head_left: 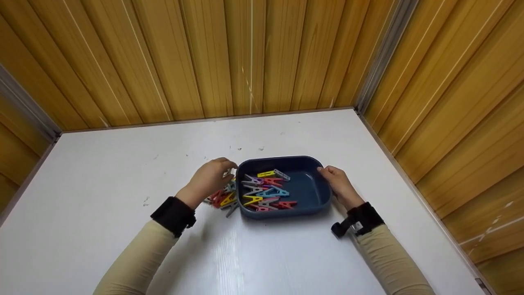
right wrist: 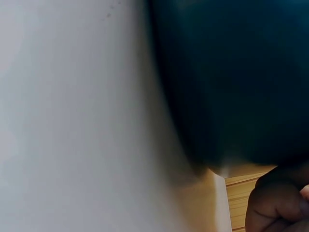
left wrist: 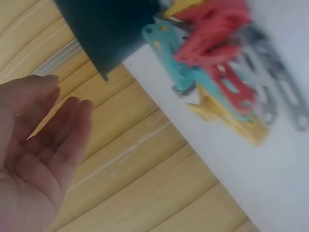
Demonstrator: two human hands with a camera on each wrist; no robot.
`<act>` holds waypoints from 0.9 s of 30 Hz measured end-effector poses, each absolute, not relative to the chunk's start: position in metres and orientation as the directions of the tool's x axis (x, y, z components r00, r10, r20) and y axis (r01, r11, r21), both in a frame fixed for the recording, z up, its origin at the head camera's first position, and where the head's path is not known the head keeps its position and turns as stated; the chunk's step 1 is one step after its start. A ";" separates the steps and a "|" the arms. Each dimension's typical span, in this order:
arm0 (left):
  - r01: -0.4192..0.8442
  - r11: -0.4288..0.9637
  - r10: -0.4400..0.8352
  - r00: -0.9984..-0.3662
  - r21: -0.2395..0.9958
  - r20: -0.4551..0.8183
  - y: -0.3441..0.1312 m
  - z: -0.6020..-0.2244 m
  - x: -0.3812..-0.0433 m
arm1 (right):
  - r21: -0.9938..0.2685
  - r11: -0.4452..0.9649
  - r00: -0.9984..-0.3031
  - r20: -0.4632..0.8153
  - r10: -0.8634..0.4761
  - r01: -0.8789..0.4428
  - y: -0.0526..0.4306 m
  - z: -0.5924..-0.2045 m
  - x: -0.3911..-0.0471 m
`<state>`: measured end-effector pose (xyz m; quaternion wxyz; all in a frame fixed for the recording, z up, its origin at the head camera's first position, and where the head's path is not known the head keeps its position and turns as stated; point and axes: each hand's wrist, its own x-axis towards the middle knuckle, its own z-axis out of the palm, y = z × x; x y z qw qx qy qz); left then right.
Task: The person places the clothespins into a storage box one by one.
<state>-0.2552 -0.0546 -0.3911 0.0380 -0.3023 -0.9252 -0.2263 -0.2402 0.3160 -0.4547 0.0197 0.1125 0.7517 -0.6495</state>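
Observation:
A dark blue rectangular tray (head_left: 305,190) holds several colourful plastic clothespins (head_left: 268,191), mostly in its left half. My right hand (head_left: 339,184) grips the tray's right end, thumb over the rim; in the right wrist view part of that hand (right wrist: 277,205) shows beside the tray's blurred side. At the tray's left rim is my left hand (head_left: 211,178), fingers bent loosely with nothing between them. Its palm and fingers (left wrist: 43,154) appear empty in the left wrist view. Just below that hand, more clothespins (head_left: 227,199) lie heaped on the table against the tray's left side.
The white table (head_left: 110,176) carries small dark marks beyond the tray. Yellow wood-look panels (head_left: 245,61) stand along its back, with another panelled wall (head_left: 470,143) close on the right. Each wrist wears a black band (head_left: 174,215).

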 end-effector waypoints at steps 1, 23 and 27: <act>0.567 0.722 0.535 -0.821 0.397 0.199 -0.059 -0.393 -0.253 | -0.972 0.134 -0.974 -0.171 0.146 0.191 0.317 -0.457 -0.241; 0.444 0.797 0.462 -0.885 0.410 0.061 -0.098 -0.435 -0.243 | -0.974 0.159 -0.979 -0.140 0.147 0.163 0.319 -0.464 -0.242; 0.423 0.802 0.450 -0.892 0.422 0.041 -0.096 -0.435 -0.242 | -0.974 0.156 -0.980 -0.144 0.138 0.165 0.319 -0.464 -0.242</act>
